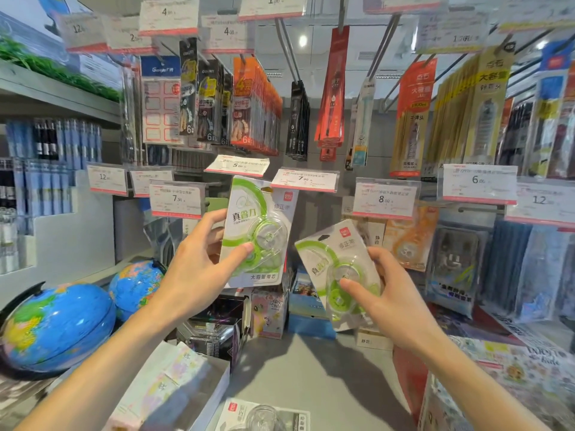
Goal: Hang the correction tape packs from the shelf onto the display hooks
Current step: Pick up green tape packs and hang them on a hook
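My left hand (pixel 202 262) grips a green and white correction tape pack (pixel 264 213) upright, its hang hole close under the price tags marked 5.00 (pixel 238 165) and 7.90 (pixel 305 179). The hook behind those tags is hidden. My right hand (pixel 389 293) holds a second green correction tape pack (pixel 336 269), tilted to the left and lower, to the right of the first. Another pack (pixel 264 415) lies flat on the grey shelf (pixel 311 368) at the bottom edge of the view.
Two blue globes (pixel 59 325) stand at the left. Small boxes (pixel 270 309) and cards sit at the back of the shelf. Orange tape packs (pixel 410 241) hang under the 8.00 tag at right. Rows of pen refills (pixel 258 104) hang above.
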Demonstrator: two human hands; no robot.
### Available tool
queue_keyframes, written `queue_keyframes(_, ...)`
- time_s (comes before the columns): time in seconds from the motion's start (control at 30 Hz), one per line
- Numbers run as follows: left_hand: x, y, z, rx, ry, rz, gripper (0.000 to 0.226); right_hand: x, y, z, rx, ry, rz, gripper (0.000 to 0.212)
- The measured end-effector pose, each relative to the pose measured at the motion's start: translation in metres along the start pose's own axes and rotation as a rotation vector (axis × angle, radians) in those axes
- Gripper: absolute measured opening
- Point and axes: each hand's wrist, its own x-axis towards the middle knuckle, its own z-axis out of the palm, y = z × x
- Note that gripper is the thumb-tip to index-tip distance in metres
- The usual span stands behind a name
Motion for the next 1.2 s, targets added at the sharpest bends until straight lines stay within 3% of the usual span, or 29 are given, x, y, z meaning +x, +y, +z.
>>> queue_keyframes(0.43, 0.004, 0.003, 0.001, -0.054, 0.019, 0.023, 0.045, 0.051, -0.012, 0.035, 0.251, 0.104, 0.002, 0.038)
queue_keyframes(0.6, 0.007, 0.003, 0.003, -0.063, 0.013, 0.019, 0.045, 0.060, -0.013, 0.037, 0.256, 0.111, 0.039, 0.028)
queue_keyframes(0.93, 0.008, 0.001, 0.007, -0.067, 0.004, 0.020, 0.046, 0.075, -0.005, 0.043, 0.281, 0.114, 0.021, 0.035)
queue_keyframes(1.2, 0.006, -0.010, 0.010, -0.095, -0.025, -0.017, 0.048, 0.091, 0.003, 0.055, 0.203, 0.109, 0.110, 0.077)
